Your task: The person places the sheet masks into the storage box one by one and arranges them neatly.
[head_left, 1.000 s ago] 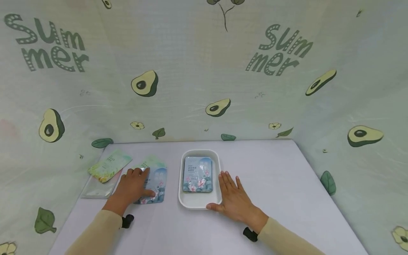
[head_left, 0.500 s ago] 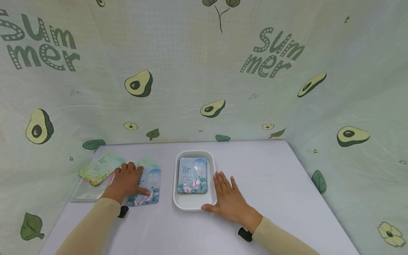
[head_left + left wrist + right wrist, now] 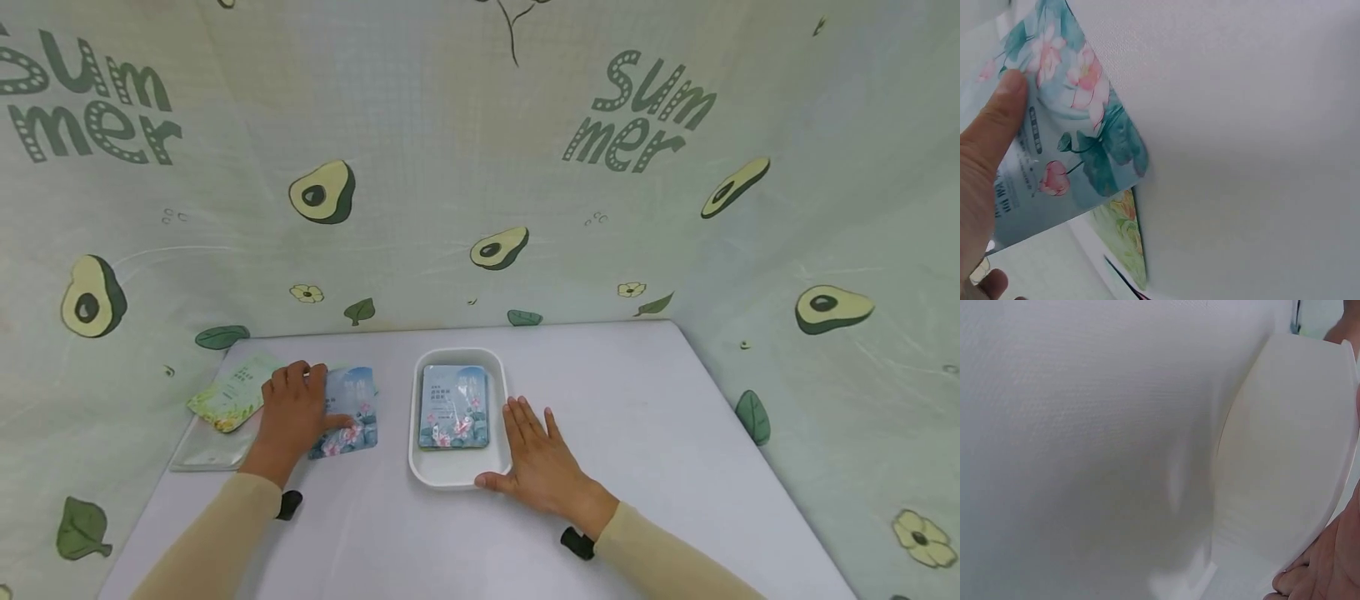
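My left hand [image 3: 292, 408] pinches a flat blue face mask packet [image 3: 354, 404] with pink lotus flowers. In the left wrist view the thumb lies on top of this packet [image 3: 1085, 156], which is tilted, its lower edge over a green packet [image 3: 1119, 231]. In the head view the left hand hides part of both. My right hand [image 3: 543, 467], fingers straight, rests against the right side of a white tray [image 3: 450, 479], thumb at its near corner. In the right wrist view the tray's outer wall [image 3: 1285, 450] is seen beside the hand [image 3: 1329, 562].
A matching blue packet [image 3: 453, 407] lies in the tray, with a green edge showing beneath it. Left of my left hand, a green-and-yellow packet [image 3: 234, 396] lies over a clear plastic bag [image 3: 206, 447]. A printed cloth [image 3: 420, 167] hangs behind the white table [image 3: 600, 375].
My left hand has moved slightly away from me and lifted the blue packet, which now covers more of the green one behind it. The right hand stays at the tray. The head view has shifted.
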